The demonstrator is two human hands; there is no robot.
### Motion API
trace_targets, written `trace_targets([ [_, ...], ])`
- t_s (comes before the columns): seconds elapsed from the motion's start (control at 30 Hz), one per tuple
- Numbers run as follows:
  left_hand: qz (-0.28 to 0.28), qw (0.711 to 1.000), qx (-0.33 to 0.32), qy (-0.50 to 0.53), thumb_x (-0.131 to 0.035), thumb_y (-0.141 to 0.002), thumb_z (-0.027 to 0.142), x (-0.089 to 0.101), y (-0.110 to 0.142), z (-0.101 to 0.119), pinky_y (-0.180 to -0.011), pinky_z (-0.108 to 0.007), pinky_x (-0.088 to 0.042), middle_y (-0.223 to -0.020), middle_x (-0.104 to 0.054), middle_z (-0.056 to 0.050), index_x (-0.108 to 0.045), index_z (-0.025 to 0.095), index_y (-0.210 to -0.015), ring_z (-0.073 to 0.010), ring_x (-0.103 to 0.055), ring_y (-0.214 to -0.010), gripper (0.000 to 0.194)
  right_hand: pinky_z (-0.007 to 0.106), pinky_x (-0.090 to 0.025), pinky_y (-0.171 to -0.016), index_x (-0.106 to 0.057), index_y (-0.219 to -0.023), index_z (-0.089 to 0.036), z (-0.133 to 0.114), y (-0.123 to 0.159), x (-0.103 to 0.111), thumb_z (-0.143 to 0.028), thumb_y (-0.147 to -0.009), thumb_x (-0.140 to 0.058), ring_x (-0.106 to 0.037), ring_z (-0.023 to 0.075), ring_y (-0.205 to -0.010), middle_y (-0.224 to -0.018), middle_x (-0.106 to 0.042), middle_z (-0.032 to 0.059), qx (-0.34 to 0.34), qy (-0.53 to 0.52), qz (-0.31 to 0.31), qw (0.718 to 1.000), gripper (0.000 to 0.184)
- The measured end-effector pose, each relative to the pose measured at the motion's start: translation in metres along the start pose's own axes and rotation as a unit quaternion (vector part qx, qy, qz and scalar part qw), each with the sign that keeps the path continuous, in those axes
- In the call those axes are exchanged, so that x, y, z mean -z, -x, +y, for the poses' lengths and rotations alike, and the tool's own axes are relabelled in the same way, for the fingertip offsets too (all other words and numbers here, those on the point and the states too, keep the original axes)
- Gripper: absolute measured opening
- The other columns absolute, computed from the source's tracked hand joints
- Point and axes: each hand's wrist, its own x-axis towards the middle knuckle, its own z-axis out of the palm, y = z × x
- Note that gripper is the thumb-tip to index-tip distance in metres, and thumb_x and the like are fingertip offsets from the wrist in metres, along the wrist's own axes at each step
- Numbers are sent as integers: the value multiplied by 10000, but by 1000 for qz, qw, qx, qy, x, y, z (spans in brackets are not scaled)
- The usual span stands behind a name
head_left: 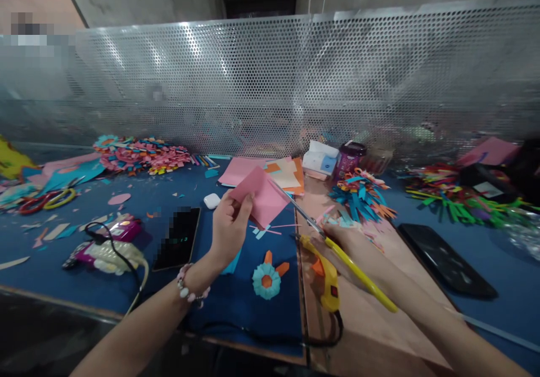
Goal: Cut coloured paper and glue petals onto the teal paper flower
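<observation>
A folded piece of pink paper [270, 200] is pinched between the thumb and fingers of my left hand [231, 219], raised above the blue table. My right hand [350, 245] grips a pair of scissors [354, 270] with yellow handles, and the metal blades reach the paper's right edge. Whether the blades are parted I cannot tell. Below the paper lies a light-blue paper flower [266, 281] with an orange centre and two orange strips. A yellow glue gun [327, 281] with a black cord rests under my right hand. Thin pink strips [270, 228] lie behind the flower.
A phone [179, 239] and a white earbud case [211, 201] lie left of my left hand. Paper flowers [139, 155] are heaped farther back. Red and yellow scissors [48, 200] sit at far left. A black phone [447, 259] lies right. A perforated metal screen [261, 79] closes the back.
</observation>
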Motion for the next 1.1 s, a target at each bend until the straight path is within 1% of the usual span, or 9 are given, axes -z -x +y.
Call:
trace_targets([
  [0.07, 0, 1000, -7, -5, -579, -812, 346, 0, 0, 1, -549, -196, -382, -643, -535, 11, -586, 165, -755, -95, -460, -570, 190, 250, -276, -493, -454, -653, -195, -1, 0, 0, -495, -852, -380, -487, 138, -532, -605, -563, 6, 1, -4, 2, 1000, 367],
  [0.17, 2, 1000, -6, -6, -588, -805, 347, 0, 0, 3, -510, -185, -364, -594, -506, 26, -571, 160, -717, -85, -446, -537, 208, 250, -273, -495, -450, -648, -195, -2, 0, 1, -490, -854, -379, -477, 134, -530, -590, -542, 0, 8, 0, 6, 1000, 366],
  [0.33, 7, 1000, 16, 22, -603, -790, 355, -1, 1, 5, -439, -181, -313, -535, -472, 47, -578, 156, -756, -70, -398, -464, 203, 253, -266, -492, -464, -636, -189, -1, -1, 0, -482, -854, -377, -475, 134, -529, -592, -552, 10, 4, 6, 3, 1000, 375],
  [0.5, -2, 998, 45, 49, -606, -785, 361, 0, 1, 4, -426, -180, -301, -534, -471, 53, -573, 165, -769, -61, -375, -438, 199, 253, -272, -488, -493, -639, -186, 1, -1, -1, -472, -841, -394, -475, 135, -520, -595, -572, 15, 8, 6, 7, 1000, 364],
  [0.7, -6, 996, 61, 64, -610, -786, 366, 0, 1, 3, -404, -187, -271, -517, -415, 60, -558, 177, -741, -57, -323, -420, 201, 254, -272, -487, -497, -617, -188, -3, -2, 1, -464, -852, -369, -479, 140, -511, -565, -557, 19, 5, 12, 2, 1000, 384],
  [0.8, -12, 995, 69, 71, -607, -790, 368, 0, 1, 2, -397, -188, -255, -521, -397, 61, -562, 181, -761, -55, -299, -420, 195, 254, -263, -483, -490, -600, -187, -3, -2, 1, -472, -851, -371, -473, 138, -501, -549, -551, 22, 5, 22, 8, 1000, 398],
  [1.1, -18, 994, 74, 75, -607, -789, 380, 0, 1, -2, -407, -182, -252, -533, -371, 59, -551, 172, -759, -53, -308, -443, 218, 246, -233, -458, -471, -569, -186, -3, -1, 1, -485, -854, -361, -428, 115, -452, -496, -509, 8, 3, 29, 14, 999, 427],
])
